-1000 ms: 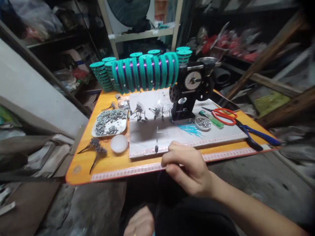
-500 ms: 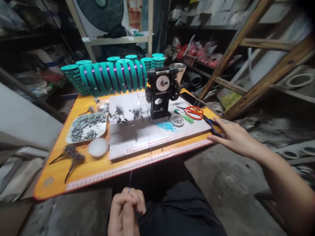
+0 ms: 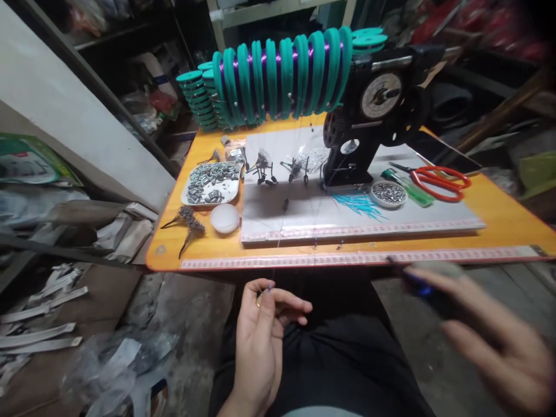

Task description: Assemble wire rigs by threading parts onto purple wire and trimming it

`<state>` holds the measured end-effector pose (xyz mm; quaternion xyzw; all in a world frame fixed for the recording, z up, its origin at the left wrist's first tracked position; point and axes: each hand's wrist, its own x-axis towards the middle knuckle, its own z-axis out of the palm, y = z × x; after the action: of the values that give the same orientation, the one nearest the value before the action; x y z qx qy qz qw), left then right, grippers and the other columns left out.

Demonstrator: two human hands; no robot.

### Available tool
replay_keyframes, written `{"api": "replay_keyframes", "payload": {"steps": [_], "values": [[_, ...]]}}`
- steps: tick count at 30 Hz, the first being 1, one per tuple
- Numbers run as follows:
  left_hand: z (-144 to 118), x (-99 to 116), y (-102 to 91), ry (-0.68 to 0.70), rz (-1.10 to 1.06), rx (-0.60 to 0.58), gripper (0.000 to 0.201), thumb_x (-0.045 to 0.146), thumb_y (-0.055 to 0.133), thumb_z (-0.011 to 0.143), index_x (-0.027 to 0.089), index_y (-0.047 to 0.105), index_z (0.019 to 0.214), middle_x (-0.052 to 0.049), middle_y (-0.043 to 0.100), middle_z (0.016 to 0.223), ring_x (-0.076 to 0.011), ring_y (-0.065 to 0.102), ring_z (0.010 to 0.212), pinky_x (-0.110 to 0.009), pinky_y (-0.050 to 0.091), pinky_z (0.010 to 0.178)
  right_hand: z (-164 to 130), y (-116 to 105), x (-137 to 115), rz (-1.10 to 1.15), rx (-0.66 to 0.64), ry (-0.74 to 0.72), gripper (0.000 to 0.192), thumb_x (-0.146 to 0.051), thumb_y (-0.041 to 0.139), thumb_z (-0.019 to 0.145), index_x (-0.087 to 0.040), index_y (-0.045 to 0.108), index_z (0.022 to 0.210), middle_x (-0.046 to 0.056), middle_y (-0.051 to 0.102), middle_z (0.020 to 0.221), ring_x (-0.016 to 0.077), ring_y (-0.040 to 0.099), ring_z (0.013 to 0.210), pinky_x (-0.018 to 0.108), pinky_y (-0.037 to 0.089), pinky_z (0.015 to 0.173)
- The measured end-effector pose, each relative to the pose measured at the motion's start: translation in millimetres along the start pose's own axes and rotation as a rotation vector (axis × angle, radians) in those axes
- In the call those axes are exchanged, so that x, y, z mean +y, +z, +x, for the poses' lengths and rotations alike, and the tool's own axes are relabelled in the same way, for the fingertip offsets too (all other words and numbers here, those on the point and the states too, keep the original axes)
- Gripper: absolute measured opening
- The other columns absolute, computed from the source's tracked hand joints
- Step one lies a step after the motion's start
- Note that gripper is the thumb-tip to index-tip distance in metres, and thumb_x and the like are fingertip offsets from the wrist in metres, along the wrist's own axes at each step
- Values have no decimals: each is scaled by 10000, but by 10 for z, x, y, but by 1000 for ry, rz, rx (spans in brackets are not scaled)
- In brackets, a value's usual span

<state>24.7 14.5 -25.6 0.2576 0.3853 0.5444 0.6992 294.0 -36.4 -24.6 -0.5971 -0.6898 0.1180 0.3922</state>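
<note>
In front of my lap, my left hand (image 3: 260, 341) pinches a thin thread (image 3: 270, 286) with a purplish end between thumb and forefinger. A small gold-coloured bit shows beside the pinch. The thread runs up towards the table, too fine to trace fully. My right hand (image 3: 499, 330), smeared by motion, is closed around blue-handled pliers (image 3: 419, 286) just off the table's front edge at the right. Their dark tip points left. Ahead hangs a row of green spools wound with purple thread (image 3: 278, 81), beside a black machine with a round dial (image 3: 382, 95).
On the yellow table (image 3: 174, 249) lie a white tray of metal pieces (image 3: 223, 194), a small white bowl (image 3: 225, 219), orange-handled scissors (image 3: 438, 182), a green-handled tool (image 3: 412, 191), a dish of small metal bits (image 3: 388, 194) and blue strips (image 3: 358, 205). A measuring tape (image 3: 304, 262) lines the front edge.
My right hand has taken the pliers off the table's right side and brought them back towards me. My left hand has turned and its fingers have loosened around the thread. The view has shifted down and left.
</note>
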Motion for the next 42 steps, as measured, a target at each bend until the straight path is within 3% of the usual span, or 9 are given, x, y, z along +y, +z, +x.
{"api": "replay_keyframes", "payload": {"steps": [1, 3, 8, 13, 27, 33, 38, 42], "values": [[-8, 13, -2, -46, -6, -17, 81, 268, 478, 986, 198, 442, 1005, -23, 696, 751, -157, 699, 744, -233, 522, 626, -8, 160, -100, -16, -121, -39, 449, -400, 536, 915, -304, 545, 1354, 79, 665, 1230, 316, 647, 1092, 423, 583, 814], [-23, 24, -7, -97, -10, -58, 112, 283, 497, 979, 190, 440, 955, -8, 676, 683, -138, 679, 639, -191, 478, 540, -11, 434, -285, 23, -235, -47, 446, -350, 555, 908, -288, 522, 1349, 68, 657, 1222, 270, 654, 1079, 372, 587, 831], [-23, 4, -18, -97, -24, -89, 165, 311, 570, 949, 172, 489, 911, 38, 616, 614, -35, 513, 456, -136, 396, 475, 1, 755, -555, 152, -259, 6, 392, -286, 540, 922, -254, 522, 1313, 76, 644, 1115, 207, 656, 1015, 304, 574, 816], [-4, 3, -7, -59, -78, -85, 164, 291, 650, 900, 162, 550, 886, 52, 580, 688, -3, 480, 469, -138, 382, 488, 28, 798, -583, 210, -268, 29, 379, -297, 524, 936, -263, 507, 1313, 72, 627, 1109, 202, 644, 1025, 305, 564, 820], [-14, 18, -23, -55, -54, -147, 132, 272, 615, 925, 178, 536, 878, 48, 599, 715, -10, 506, 490, -163, 390, 522, 118, 812, -640, 327, -284, 32, 336, -294, 495, 956, -309, 495, 1291, 34, 635, 1136, 170, 631, 1032, 253, 532, 859], [7, 46, -11, -26, -1, -174, 92, 270, 605, 931, 190, 568, 906, 50, 592, 716, -5, 518, 490, -141, 384, 512, 159, 835, -651, 351, -348, 22, 264, -262, 558, 927, -307, 500, 1181, 10, 649, 981, 144, 651, 862, 222, 543, 755], [70, 43, 18, 78, -24, -149, 40, 257, 577, 947, 223, 597, 945, 61, 581, 692, 11, 482, 464, -114, 351, 487, 35, 928, -715, 344, -295, 201, 283, -403, 553, 939, -300, 570, 1202, 49, 659, 1175, 218, 640, 1067, 325, 533, 940], [74, 58, 37, 87, -70, -175, 37, 228, 554, 956, 220, 586, 938, 52, 606, 715, 20, 447, 451, -108, 330, 481, -17, 960, -709, 361, -329, 265, 360, -452, 534, 937, -289, 563, 1257, 73, 636, 1244, 253, 621, 1128, 363, 541, 945]]}}
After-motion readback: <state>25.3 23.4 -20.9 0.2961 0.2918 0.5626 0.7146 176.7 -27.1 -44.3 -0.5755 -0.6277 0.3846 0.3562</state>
